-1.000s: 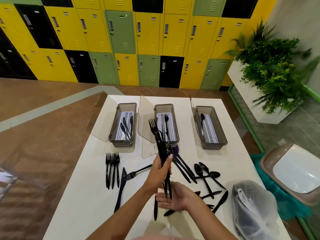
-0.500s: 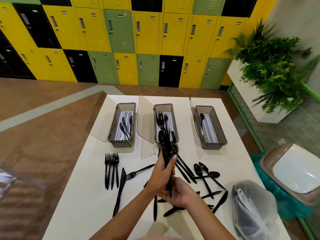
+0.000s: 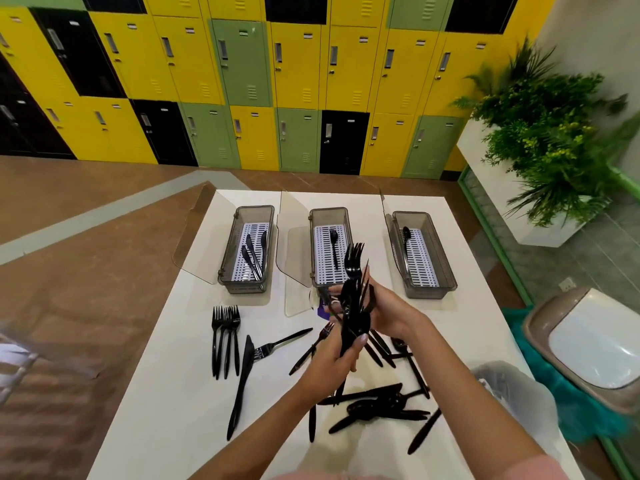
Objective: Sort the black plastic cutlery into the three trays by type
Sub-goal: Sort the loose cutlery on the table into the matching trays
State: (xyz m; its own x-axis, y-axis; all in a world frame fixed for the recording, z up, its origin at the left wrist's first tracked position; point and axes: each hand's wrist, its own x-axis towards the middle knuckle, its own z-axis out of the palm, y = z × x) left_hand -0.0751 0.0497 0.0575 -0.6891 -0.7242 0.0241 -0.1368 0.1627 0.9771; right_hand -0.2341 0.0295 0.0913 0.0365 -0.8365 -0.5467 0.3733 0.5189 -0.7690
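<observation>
Right hand (image 3: 391, 311) rising from under the bundle of cutlery (image 3: 349, 306) and now clasping its middle, left hand (image 3: 332, 362) gripping the handles, both hovering near the middle tray (image 3: 329, 211)

At twelve o'clock, the left tray (image 3: 254, 211) holds knives (image 3: 254, 254), the middle tray (image 3: 328, 212) a fork (image 3: 334, 244), the right tray (image 3: 410, 215) a spoon (image 3: 407, 237). Four forks (image 3: 225, 337) lie at nine, a loose heap (image 3: 377, 407) at five. At centre, the left hand (image 3: 332, 365) and right hand (image 3: 391, 313) grip an upright cutlery bundle (image 3: 353, 299).

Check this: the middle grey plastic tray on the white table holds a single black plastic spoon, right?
Not a spoon: the head view shows the middle grey plastic tray on the white table holding a single black plastic fork.
</observation>
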